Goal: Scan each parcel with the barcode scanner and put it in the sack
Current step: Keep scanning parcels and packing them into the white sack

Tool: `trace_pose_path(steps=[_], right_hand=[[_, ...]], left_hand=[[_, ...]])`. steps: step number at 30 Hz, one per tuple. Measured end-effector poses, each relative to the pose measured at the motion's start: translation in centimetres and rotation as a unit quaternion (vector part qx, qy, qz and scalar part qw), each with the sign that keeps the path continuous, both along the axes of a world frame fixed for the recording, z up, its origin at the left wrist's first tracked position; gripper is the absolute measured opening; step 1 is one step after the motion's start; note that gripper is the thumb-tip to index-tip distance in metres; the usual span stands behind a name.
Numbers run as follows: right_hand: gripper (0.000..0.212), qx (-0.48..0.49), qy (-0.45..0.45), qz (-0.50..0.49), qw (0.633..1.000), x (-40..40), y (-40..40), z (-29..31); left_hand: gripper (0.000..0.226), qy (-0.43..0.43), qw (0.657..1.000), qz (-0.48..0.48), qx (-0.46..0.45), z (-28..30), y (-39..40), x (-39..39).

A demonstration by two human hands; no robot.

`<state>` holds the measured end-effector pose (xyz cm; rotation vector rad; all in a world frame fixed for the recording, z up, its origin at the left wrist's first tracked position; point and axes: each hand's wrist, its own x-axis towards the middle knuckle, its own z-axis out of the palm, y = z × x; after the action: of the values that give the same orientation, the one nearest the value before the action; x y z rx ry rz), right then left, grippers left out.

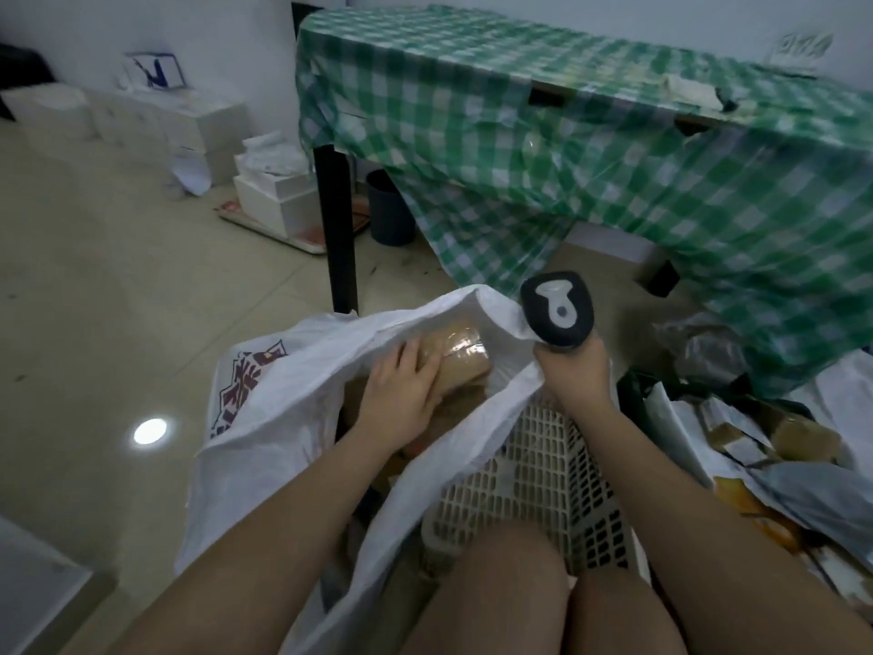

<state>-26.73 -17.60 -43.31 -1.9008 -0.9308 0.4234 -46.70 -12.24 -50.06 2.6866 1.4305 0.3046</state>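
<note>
White sack (264,446) (green-checked tablecloth (590,148) behind)

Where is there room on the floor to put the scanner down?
The bare tiled floor left of the white sack, toward the white boxes, is free. The right side is crowded with piled parcels; the basket sits between the knees and the sack.
</note>
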Motion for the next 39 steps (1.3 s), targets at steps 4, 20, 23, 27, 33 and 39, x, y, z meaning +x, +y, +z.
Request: trace_pose_path(steps=[4,20,23,27,33,39], right_hand=[[0.016,0.023,0.0,0.015,1.0,0.1,1.9,1.0],[0.028,-0.018,0.17,-0.029,0.985,5.4,-8.0,0.3],[0.012,-0.029,0.192,-0.082,0.978,7.6,-14.8,-0.2],[0.014,-0.003,0.254,-0.16,0.954,9.0,-24.1,-2.0],[0.017,0.065,0.33,-0.333,0.881,12.2,-33.7,-7.1],[0.039,0.116,0.352,-0.439,0.818,17.9,-38.4,-11.0]], left_hand=[[0.055,0.17,0.984,0.044,-0.034,-0.8,3.2,2.9],[0.029,-0.261,0.927,-0.038,-0.265,4.4,-4.1,5.6],[0.029,-0.288,0.906,-0.09,-0.298,6.2,-7.5,9.5],[0.03,-0.259,0.884,-0.171,-0.351,7.0,-12.8,16.0],[0.032,-0.151,0.876,-0.229,-0.397,3.1,-20.8,25.2],[0.032,-0.073,0.866,-0.239,-0.433,-2.1,-26.3,31.6]])
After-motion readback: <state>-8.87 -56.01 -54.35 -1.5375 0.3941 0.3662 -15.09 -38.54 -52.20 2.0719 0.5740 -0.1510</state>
